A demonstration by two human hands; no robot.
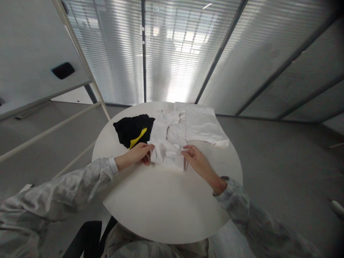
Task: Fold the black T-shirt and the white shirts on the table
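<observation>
A rumpled white garment [166, 154] lies on the round white table [166, 204] in front of me, partly folded over itself. My left hand [141, 152] pinches its left edge, thumb on top and fingers beneath. At the garment's right edge, my right hand [195, 157] has its thumb and fingers closed on the cloth. Flat behind it to the right rests another white garment [205, 125], smooth and squared. To the left is a bunched black garment [130, 127] with a yellow strip [138, 138], close to my left hand.
Beyond the table stands a glass partition with blinds [172, 61]. A whiteboard [32, 46] on a pale metal frame [51, 132] is at the left. A black chair part [86, 236] shows at the lower left, beside my body. Grey floor [282, 168] surrounds the table.
</observation>
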